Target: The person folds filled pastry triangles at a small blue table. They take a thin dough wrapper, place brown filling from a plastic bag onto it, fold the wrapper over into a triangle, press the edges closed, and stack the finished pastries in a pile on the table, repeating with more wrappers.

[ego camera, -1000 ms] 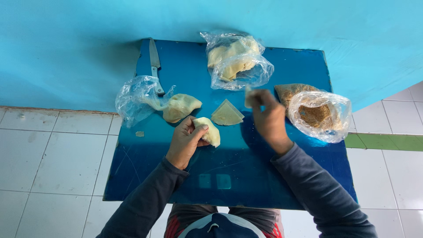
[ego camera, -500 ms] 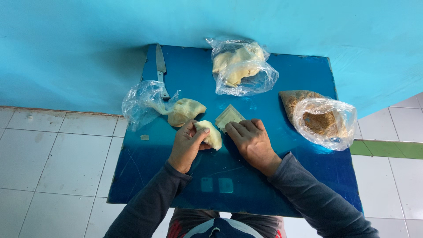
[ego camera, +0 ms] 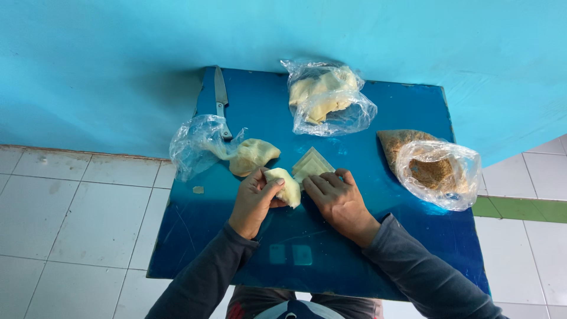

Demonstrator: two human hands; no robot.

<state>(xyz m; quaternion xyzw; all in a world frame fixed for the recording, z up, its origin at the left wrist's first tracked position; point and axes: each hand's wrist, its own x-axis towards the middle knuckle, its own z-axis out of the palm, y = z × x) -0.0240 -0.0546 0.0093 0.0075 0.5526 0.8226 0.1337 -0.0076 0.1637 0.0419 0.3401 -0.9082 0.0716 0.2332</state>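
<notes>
- While both forearms reach in from the near edge of the blue table [ego camera: 378,248], the left hand [ego camera: 253,201] curls around a pale dough lump [ego camera: 286,184], thumb and fingers pinching it at the table's middle.
- Just right of that lump, the right hand [ego camera: 338,201] lies palm down, fingers pressed flat on a folded dough triangle [ego camera: 313,163], not gripping it.
- Beyond the lump, to its left, sits another dough piece [ego camera: 253,155] against a crumpled clear bag [ego camera: 195,142].
- Farther from the lump lie a knife [ego camera: 221,94], a bag of dough [ego camera: 326,97], and, well to the right, a bag of brown filling [ego camera: 434,168].
</notes>
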